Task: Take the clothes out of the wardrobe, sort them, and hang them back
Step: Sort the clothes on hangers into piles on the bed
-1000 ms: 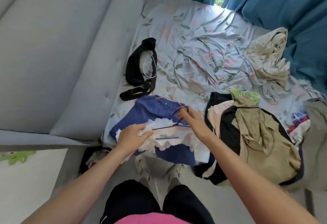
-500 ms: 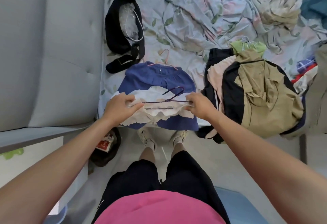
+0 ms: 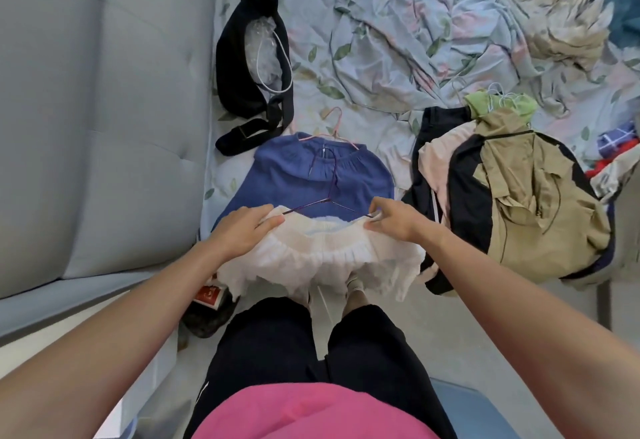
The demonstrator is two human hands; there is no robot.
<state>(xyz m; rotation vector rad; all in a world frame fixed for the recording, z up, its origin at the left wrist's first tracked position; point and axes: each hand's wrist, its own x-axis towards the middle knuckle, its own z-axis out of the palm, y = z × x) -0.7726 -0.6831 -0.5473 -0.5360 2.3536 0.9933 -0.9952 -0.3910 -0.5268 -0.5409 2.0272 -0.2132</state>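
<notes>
Hemmed in on the left by the grey headboard [image 3: 104, 109]. Ahead, blocked by the blue top [image 3: 311, 175] with a black bag [image 3: 249, 68] beyond it near the headboard. To the right, crowded by a pile of clothes [image 3: 512, 203] at the bed edge. Open sheet [image 3: 377, 92] between bag and pile, though rumpled. Bare floor [image 3: 450, 327] low right, beside the legs. Clutter [image 3: 207, 303] on the floor low left.

A home bedroom: a bed with a rumpled leaf-print sheet [image 3: 398, 23] fills the upper frame, a grey padded headboard [image 3: 104, 109] stands at left, and loose clothes [image 3: 512, 196] are heaped at right.
</notes>
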